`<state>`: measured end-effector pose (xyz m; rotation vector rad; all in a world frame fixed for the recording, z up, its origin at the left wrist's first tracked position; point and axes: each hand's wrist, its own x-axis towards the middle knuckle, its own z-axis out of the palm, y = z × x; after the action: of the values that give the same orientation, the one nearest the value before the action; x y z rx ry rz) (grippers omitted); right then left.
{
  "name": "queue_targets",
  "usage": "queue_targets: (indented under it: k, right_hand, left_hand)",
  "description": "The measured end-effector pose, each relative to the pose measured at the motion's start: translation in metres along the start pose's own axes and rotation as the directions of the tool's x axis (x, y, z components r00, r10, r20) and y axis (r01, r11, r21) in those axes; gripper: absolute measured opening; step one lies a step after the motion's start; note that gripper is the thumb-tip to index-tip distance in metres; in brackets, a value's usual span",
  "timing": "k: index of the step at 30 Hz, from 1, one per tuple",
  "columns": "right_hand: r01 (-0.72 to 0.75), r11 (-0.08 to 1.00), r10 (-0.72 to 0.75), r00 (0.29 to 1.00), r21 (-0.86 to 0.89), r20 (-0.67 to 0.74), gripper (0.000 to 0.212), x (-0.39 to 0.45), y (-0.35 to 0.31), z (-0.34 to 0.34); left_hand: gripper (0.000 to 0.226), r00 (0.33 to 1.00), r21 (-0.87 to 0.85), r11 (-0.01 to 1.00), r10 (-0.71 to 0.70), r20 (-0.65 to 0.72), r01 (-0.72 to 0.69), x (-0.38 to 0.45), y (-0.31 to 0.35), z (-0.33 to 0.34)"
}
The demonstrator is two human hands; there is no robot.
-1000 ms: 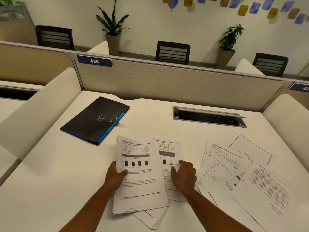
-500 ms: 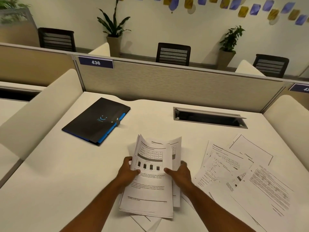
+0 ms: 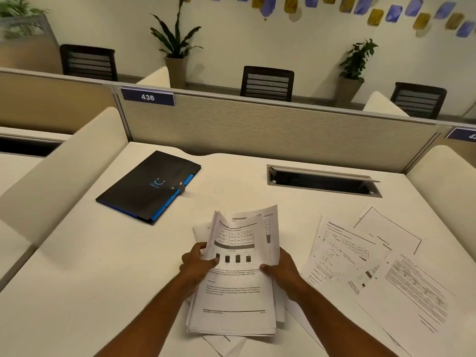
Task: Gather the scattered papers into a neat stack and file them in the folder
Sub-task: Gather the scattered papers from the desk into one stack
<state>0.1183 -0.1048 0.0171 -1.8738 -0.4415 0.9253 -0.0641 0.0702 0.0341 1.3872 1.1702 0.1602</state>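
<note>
A bundle of printed papers [image 3: 235, 292] with a table and bar chart on top is held between both hands over the desk, its top edges fanned and uneven. My left hand [image 3: 197, 264] grips the bundle's left edge, my right hand [image 3: 282, 270] grips its right edge. One more sheet [image 3: 224, 343] pokes out underneath. Several loose sheets [image 3: 381, 276] lie overlapping on the desk to the right. A closed black folder [image 3: 146, 186] with blue edging lies at the far left of the desk, apart from the hands.
The white desk [image 3: 103, 279] has a cable slot with a raised metal lid [image 3: 323, 180] at the back right. A fabric partition [image 3: 270, 130] closes the far side and cream side dividers [image 3: 61, 171] flank the desk.
Both hands have drawn the two side-by-side piles together into one bundle, lifted its top edge off the desk, and closed on its left and right edges.
</note>
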Motion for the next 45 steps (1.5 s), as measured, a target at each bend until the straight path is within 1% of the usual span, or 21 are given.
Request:
queue_targets:
  k: [2, 3, 4, 6, 8, 10, 13, 18, 20, 22, 23, 24, 26, 28, 30, 32, 36, 38, 41, 43, 45]
  right_hand:
    - [0.003, 0.998, -0.002, 1.0, 0.066, -0.02, 0.051, -0.002, 0.001, -0.007]
    - [-0.004, 0.994, 0.009, 0.999, 0.113, -0.042, 0.047, -0.002, 0.002, -0.011]
    - [-0.013, 0.986, 0.023, 0.998, 0.165, -0.063, 0.043, -0.002, 0.004, -0.015]
    - [-0.036, 0.969, 0.06, 0.994, 0.243, -0.09, 0.045, -0.002, 0.007, -0.023]
    - [-0.065, 0.964, 0.09, 0.992, 0.257, -0.087, 0.05, -0.002, 0.009, -0.03]
    - [-0.055, 0.961, 0.078, 0.994, 0.272, -0.075, 0.046, -0.002, 0.01, -0.034]
    - [-0.016, 0.961, 0.037, 0.997, 0.276, -0.073, 0.038, -0.005, 0.013, -0.037]
    - [0.086, 0.986, -0.068, 0.99, 0.145, -0.123, 0.034, -0.013, 0.015, -0.039]
    - [0.088, 0.993, -0.075, 0.987, 0.084, -0.144, 0.032, -0.013, 0.016, -0.037]
    - [0.042, 0.998, -0.033, 0.988, 0.054, -0.15, 0.028, -0.01, 0.018, -0.034]
    - [0.001, 0.999, 0.005, 0.99, 0.044, -0.139, 0.03, -0.008, 0.019, -0.032]
    - [-0.042, 0.999, 0.043, 0.99, 0.008, -0.132, 0.037, -0.006, 0.02, -0.031]
    - [-0.107, 0.982, 0.083, 0.985, -0.155, -0.153, 0.055, -0.004, 0.02, -0.03]
    - [-0.105, 0.948, 0.054, 0.984, -0.3, -0.173, 0.059, -0.004, 0.016, -0.03]
    - [-0.058, 0.943, 0.0, 0.984, -0.327, -0.176, 0.057, -0.002, 0.015, -0.04]
    - [-0.03, 0.967, -0.02, 0.982, -0.255, -0.189, 0.054, 0.0, 0.015, -0.056]
    - [-0.043, 0.997, 0.053, 0.985, 0.066, -0.167, 0.038, 0.003, 0.02, -0.101]
    - [-0.059, 0.981, 0.095, 0.976, 0.183, -0.197, 0.03, 0.004, 0.028, -0.123]
    - [-0.098, 0.931, 0.179, 0.962, 0.352, -0.206, 0.026, 0.003, 0.043, -0.147]
    - [-0.128, 0.898, 0.223, 0.957, 0.421, -0.186, 0.026, 0.002, 0.054, -0.156]
    - [-0.154, 0.881, 0.244, 0.958, 0.447, -0.15, 0.028, 0.004, 0.064, -0.162]
  left_hand:
    - [0.07, 1.0, 0.02, 1.0, 0.013, -0.009, -0.013, 0.001, -0.001, -0.001]
    - [0.068, 1.0, 0.007, 1.0, 0.021, -0.017, -0.021, 0.001, -0.002, -0.002]
    - [0.061, 0.999, -0.023, 0.999, 0.031, -0.026, -0.031, 0.002, -0.001, -0.003]
    - [0.042, 0.999, -0.15, 0.988, 0.031, -0.012, -0.033, -0.002, 0.005, -0.006]
    - [0.043, 0.997, -0.266, 0.964, 0.037, 0.065, -0.018, -0.005, 0.01, -0.008]
    - [0.047, 0.99, -0.337, 0.942, 0.031, 0.136, 0.016, -0.007, 0.012, -0.008]
    - [0.042, 0.99, -0.38, 0.924, 0.025, 0.138, 0.029, -0.006, 0.01, -0.001]
    - [0.023, 0.998, -0.334, 0.941, 0.067, 0.0, -0.064, -0.003, 0.007, 0.013]
    - [0.021, 0.998, -0.345, 0.936, 0.066, -0.023, -0.07, -0.001, 0.004, 0.018]
    - [0.021, 0.997, -0.344, 0.936, 0.066, -0.036, -0.075, -0.001, 0.002, 0.025]
    - [0.021, 0.996, -0.331, 0.94, 0.072, -0.051, -0.085, -0.001, 0.001, 0.029]
    - [0.019, 0.995, -0.319, 0.943, 0.077, -0.07, -0.096, 0.0, 0.0, 0.033]
    - [0.012, 0.992, -0.34, 0.934, 0.079, -0.102, -0.109, 0.0, 0.0, 0.039]
    - [0.008, 0.988, -0.377, 0.917, 0.084, -0.129, -0.127, -0.001, 0.001, 0.04]
    - [0.01, 0.979, -0.397, 0.905, 0.085, -0.187, -0.155, -0.002, 0.002, 0.042]
    - [0.012, 0.967, -0.438, 0.885, 0.05, -0.25, -0.159, -0.003, 0.002, 0.039]
    - [0.022, 0.919, -0.502, 0.848, -0.048, -0.392, -0.17, -0.005, -0.004, 0.034]
    - [0.025, 0.888, -0.525, 0.834, -0.099, -0.449, -0.172, -0.008, -0.01, 0.036]
    - [0.027, 0.847, -0.589, 0.792, -0.195, -0.495, -0.162, -0.014, -0.016, 0.048]
    - [0.028, 0.821, -0.622, 0.766, -0.246, -0.515, -0.16, -0.02, -0.019, 0.059]
    - [0.031, 0.809, -0.625, 0.763, -0.258, -0.529, -0.165, -0.024, -0.023, 0.072]
